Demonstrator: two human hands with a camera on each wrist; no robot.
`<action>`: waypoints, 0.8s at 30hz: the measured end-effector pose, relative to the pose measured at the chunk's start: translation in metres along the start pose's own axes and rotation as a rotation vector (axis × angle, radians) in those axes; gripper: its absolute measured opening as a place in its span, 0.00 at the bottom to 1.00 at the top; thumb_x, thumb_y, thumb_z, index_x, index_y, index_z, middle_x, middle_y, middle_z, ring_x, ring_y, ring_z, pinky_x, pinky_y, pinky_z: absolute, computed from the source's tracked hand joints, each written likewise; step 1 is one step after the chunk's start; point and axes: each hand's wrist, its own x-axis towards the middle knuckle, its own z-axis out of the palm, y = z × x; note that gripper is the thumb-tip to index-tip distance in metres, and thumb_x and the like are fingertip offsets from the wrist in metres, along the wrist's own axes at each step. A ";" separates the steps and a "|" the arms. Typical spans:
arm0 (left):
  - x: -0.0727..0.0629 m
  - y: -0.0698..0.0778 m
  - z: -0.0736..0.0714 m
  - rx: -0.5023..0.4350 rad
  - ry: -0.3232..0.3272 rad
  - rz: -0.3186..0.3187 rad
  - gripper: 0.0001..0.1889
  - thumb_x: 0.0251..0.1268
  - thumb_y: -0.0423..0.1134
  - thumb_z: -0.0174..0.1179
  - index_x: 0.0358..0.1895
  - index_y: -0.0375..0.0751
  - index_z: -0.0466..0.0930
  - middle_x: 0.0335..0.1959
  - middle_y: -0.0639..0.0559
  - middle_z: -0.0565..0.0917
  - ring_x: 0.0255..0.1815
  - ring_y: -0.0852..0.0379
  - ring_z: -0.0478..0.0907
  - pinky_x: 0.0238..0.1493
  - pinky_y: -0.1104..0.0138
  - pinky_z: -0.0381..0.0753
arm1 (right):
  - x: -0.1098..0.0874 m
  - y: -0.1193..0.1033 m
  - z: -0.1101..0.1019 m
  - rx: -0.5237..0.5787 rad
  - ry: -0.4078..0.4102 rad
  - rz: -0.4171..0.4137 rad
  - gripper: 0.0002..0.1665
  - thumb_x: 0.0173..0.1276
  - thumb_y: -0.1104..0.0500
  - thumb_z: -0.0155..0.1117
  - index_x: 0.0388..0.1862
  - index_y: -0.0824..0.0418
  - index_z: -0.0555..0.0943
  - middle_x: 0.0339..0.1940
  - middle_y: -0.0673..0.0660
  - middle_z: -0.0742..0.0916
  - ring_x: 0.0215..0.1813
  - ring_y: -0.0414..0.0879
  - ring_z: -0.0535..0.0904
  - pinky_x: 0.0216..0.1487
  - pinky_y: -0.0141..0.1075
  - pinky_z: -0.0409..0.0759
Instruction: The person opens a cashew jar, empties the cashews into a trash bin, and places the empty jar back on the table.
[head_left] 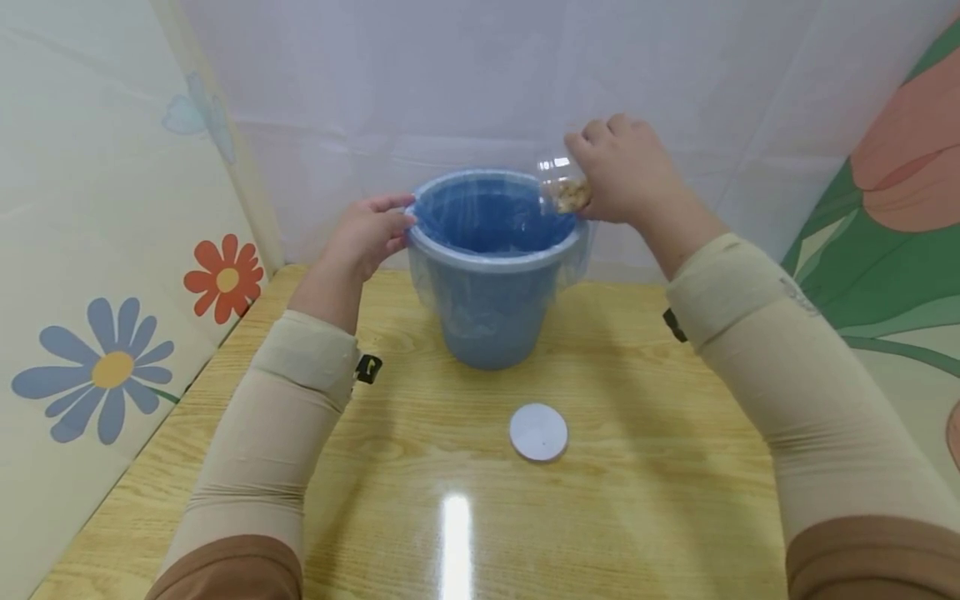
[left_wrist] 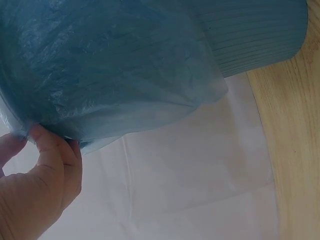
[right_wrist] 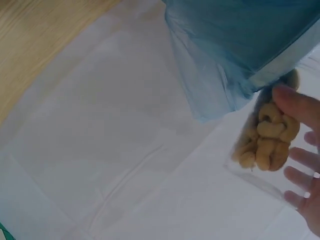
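A blue trash can (head_left: 491,317) stands on the table, lined with a thin clear plastic bag (left_wrist: 150,85) folded over its rim. My left hand (head_left: 366,235) grips the rim and the bag on the left side, thumb and fingers pinching the edge. In my right hand (head_left: 628,173) is a clear jar (head_left: 553,169), held tilted at the can's right rim with its mouth toward the inside. Cashew nuts (right_wrist: 272,132) lie inside the jar along its lower side. The can's bottom is hidden.
A round white lid (head_left: 538,432) lies flat on the wooden table (head_left: 420,450) in front of the can. Behind hangs a pale cloth (head_left: 465,83). Flower-patterned panels (head_left: 82,217) stand at left and right.
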 end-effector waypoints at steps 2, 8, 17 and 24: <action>0.000 0.000 0.000 -0.003 0.000 -0.002 0.23 0.64 0.31 0.53 0.63 0.46 0.68 0.61 0.47 0.69 0.55 0.55 0.71 0.55 0.67 0.74 | 0.000 0.000 0.000 -0.005 -0.009 -0.018 0.53 0.52 0.48 0.69 0.69 0.64 0.53 0.63 0.69 0.66 0.62 0.66 0.59 0.63 0.60 0.57; -0.001 -0.001 0.000 0.005 -0.001 0.002 0.23 0.65 0.31 0.53 0.63 0.46 0.68 0.62 0.47 0.69 0.56 0.55 0.71 0.56 0.67 0.73 | 0.000 0.002 -0.001 0.024 -0.038 -0.010 0.54 0.51 0.46 0.70 0.69 0.65 0.52 0.63 0.70 0.66 0.62 0.68 0.58 0.63 0.61 0.56; -0.002 0.001 0.004 0.022 -0.002 0.010 0.23 0.65 0.32 0.53 0.63 0.47 0.68 0.62 0.48 0.69 0.56 0.55 0.72 0.56 0.67 0.73 | -0.002 0.005 0.001 0.062 -0.048 0.042 0.57 0.52 0.46 0.69 0.71 0.65 0.48 0.65 0.70 0.64 0.63 0.67 0.57 0.63 0.61 0.56; -0.004 0.001 0.004 0.026 -0.004 0.010 0.23 0.65 0.32 0.53 0.64 0.46 0.67 0.62 0.48 0.69 0.56 0.55 0.72 0.56 0.67 0.73 | -0.004 0.005 0.004 0.063 -0.060 0.029 0.56 0.52 0.47 0.70 0.71 0.64 0.49 0.64 0.69 0.64 0.63 0.67 0.57 0.63 0.61 0.55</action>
